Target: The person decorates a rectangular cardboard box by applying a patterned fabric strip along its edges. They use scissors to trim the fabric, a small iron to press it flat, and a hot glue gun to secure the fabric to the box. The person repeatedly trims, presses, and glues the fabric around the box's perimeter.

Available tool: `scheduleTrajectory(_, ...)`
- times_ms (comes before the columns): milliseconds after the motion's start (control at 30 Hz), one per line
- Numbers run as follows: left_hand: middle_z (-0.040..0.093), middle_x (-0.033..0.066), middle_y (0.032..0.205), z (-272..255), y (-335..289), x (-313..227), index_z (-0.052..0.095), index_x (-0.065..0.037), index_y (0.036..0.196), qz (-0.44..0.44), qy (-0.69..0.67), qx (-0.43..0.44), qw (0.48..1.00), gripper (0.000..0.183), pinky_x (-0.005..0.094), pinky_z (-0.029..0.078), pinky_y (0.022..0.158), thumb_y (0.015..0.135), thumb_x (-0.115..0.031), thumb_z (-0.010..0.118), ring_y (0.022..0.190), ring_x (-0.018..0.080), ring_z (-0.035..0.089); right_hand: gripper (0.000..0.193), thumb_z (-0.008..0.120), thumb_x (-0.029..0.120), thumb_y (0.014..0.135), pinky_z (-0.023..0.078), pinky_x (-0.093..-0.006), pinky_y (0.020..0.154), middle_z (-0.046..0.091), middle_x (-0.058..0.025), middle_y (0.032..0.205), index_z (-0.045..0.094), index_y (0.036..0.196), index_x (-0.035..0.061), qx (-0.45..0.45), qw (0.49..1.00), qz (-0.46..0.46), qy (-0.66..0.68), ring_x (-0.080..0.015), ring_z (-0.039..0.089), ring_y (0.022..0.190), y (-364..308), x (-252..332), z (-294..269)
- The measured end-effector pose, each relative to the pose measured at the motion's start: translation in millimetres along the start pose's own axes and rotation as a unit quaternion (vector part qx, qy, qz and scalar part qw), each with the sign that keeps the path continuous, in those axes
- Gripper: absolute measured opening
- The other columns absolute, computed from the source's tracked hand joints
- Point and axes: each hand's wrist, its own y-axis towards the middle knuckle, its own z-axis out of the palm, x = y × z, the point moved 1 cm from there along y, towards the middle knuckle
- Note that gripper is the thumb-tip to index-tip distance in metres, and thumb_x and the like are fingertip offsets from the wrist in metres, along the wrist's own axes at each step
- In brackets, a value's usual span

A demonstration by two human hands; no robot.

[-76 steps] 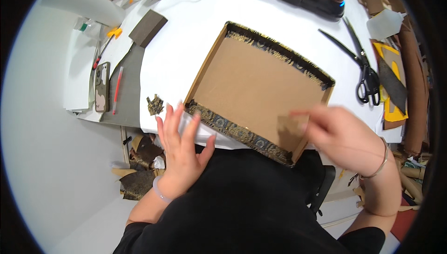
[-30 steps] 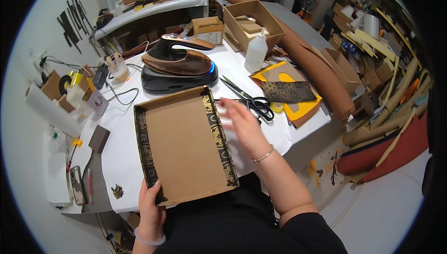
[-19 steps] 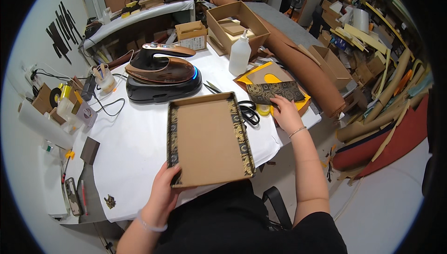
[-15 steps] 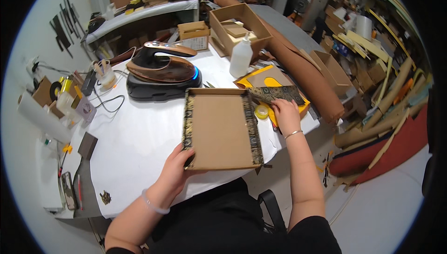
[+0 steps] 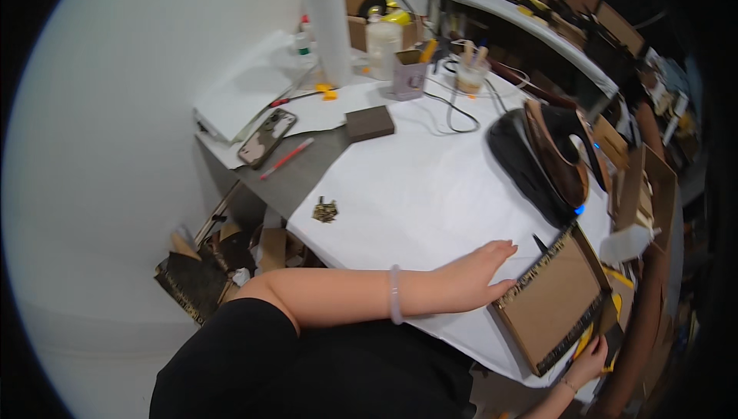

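A shallow brown cardboard box (image 5: pixel 555 296), its side walls covered in black-and-gold patterned material, lies at the right on the white-covered table. Beside its near left corner is my left hand (image 5: pixel 477 274), fingers stretched out and thumb at the patterned wall. Nothing is in that hand. On the box's far right side, my right hand (image 5: pixel 590 362) has its fingers closed at the edge of a dark patterned piece (image 5: pixel 613 340), which is partly hidden. Yellow and brown sheets (image 5: pixel 621 284) lie under and beyond that piece.
A bronze-and-black iron (image 5: pixel 550 161) with a blue light stands behind the box, near a white bottle (image 5: pixel 626 244). Leftward lie a dark block (image 5: pixel 370 123), a phone (image 5: pixel 267 137), a red pen (image 5: pixel 287 158) and small patterned scraps (image 5: pixel 324 210). A white roll (image 5: pixel 327 27) stands by the wall.
The view has swung left, so the box and iron appear farther right. My left hand has let go of the box's near left corner and opened. The right hand stays by the patterned piece.
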Motion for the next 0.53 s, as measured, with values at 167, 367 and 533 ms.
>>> scheduleTrajectory(167,0.052,0.0224,0.16,-158,-37,43,0.06,-0.004,0.146,0.02,0.229,-0.284,0.931,0.052,0.0478,0.041,0.129,0.099,-0.011,0.081,0.154,0.0411,0.049,0.036,0.064,0.02,0.115,0.053,-0.0405,0.111,0.074,-0.021,0.138,0.07,0.137,-0.0076,0.002,0.998,0.016,-0.059,-0.0371,0.07,0.125,0,-39,-6)
scheduleTrajectory(367,0.055,0.0249,0.16,-341,-140,138,0.06,-0.004,0.155,-0.344,0.513,-0.332,0.713,0.073,0.0563,0.043,0.123,0.098,-0.044,0.084,0.148,0.0453,0.053,0.024,0.075,0.01,0.103,0.061,-0.0454,0.102,0.081,-0.0257,0.12,0.081,0.119,-0.0076,-0.06,0.996,-0.071,0.001,-0.0409,0.077,0.11,-10,60,-24)
scheduleTrajectory(533,0.049,0.0181,0.169,-372,-145,161,0.055,-0.016,0.164,-0.406,0.468,-0.264,0.739,0.082,0.0568,0.037,0.128,0.097,-0.055,0.081,0.153,0.0472,0.047,0.031,0.068,0.011,0.111,0.054,-0.0444,0.112,0.072,-0.0248,0.144,0.073,0.138,-0.0042,-0.022,0.999,-0.02,-0.025,-0.0372,0.071,0.127,2,-85,30)
